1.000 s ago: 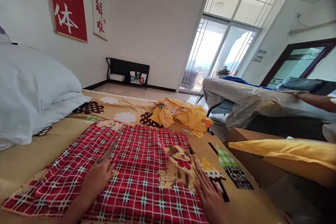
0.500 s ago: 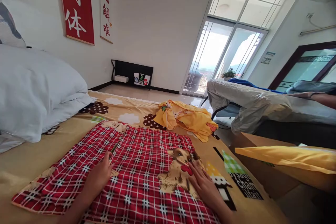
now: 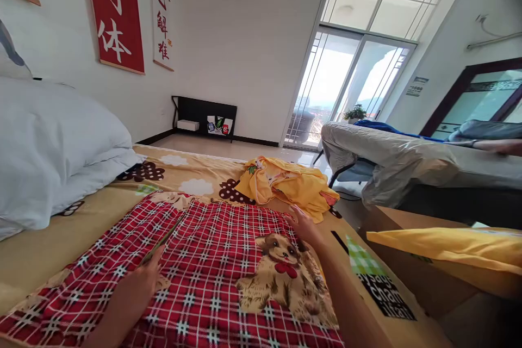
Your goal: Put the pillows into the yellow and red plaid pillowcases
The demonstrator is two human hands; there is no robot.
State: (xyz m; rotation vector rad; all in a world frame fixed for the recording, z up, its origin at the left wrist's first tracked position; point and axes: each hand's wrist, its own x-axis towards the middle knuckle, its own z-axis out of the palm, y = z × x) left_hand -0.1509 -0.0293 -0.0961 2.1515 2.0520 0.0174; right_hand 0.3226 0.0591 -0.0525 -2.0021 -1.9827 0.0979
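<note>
Lying on the bed (image 3: pixel 24 269): I saw a red plaid cloth (image 3: pixel 207 266) spread across the near part, its far edge short of the bed's far edge and its right side close to the bed's right edge.
Left hand (image 3: pixel 136 289): I had it low over the left half of the plaid, fingers curled and partly closed beside a narrow dark line in the fabric; I could not tell whether they pinched anything.
Right hand (image 3: pixel 305 225): I had it at the cloth's far right corner, fingers extended and apart, gripping nothing that I could see.
Printed dog (image 3: pixel 281 274): it lay face up on the plaid's right half.
Yellow garment (image 3: pixel 299 185): it sat bunched near the bed's far right corner, just beyond my right hand.
White bedding (image 3: pixel 61 157): it was heaped at the bed's left edge.
Cardboard box (image 3: pixel 402 215): it stood past the bed's right edge, a yellow fabric piece (image 3: pixel 452 247) above it.
Another person's hand (image 3: pixel 497 147): it showed blurred, over a grey covering (image 3: pixel 428 155).
</note>
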